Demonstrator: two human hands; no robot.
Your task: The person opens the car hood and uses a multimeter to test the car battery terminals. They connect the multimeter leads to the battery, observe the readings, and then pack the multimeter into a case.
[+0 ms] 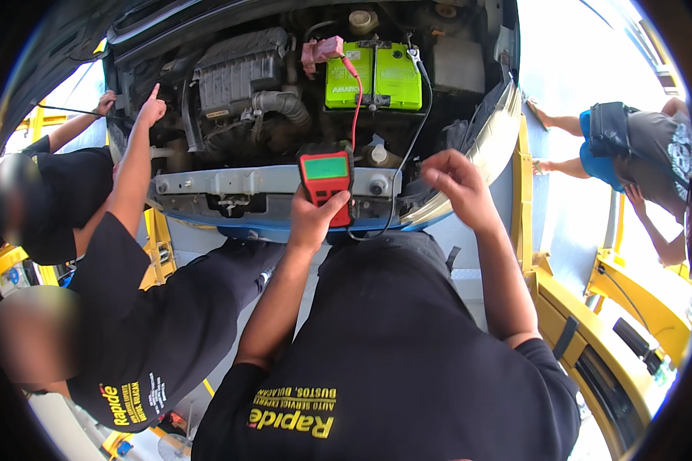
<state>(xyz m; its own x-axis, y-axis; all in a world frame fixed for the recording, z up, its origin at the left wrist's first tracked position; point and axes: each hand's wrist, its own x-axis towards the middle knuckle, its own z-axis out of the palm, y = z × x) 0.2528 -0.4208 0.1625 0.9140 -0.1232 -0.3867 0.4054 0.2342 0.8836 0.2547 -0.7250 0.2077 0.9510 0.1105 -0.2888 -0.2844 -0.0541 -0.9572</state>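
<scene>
My left hand (pixel 314 217) grips a red and black handheld battery tester (pixel 327 184) with a lit green screen, thumb on its lower front. A red cable (pixel 358 107) runs from the tester up to a clamp with a faded pink cover (pixel 322 52) at the left side of a bright green car battery (pixel 373 75). A second, dark cable (pixel 412 140) curves from a metal clamp (pixel 415 58) at the battery's right side down to the tester. My right hand (pixel 460 184) hovers beside that cable over the car's front, fingers loosely bent, holding nothing visible.
The open engine bay holds a dark engine cover (pixel 238 69) and an air hose (pixel 283 104). A metal crossbar (pixel 231 181) spans the front. One co-worker's hand (pixel 152 106) points into the bay; another person stands behind it. Yellow lift parts (pixel 522 207) and a bystander (pixel 630 142) are on the right.
</scene>
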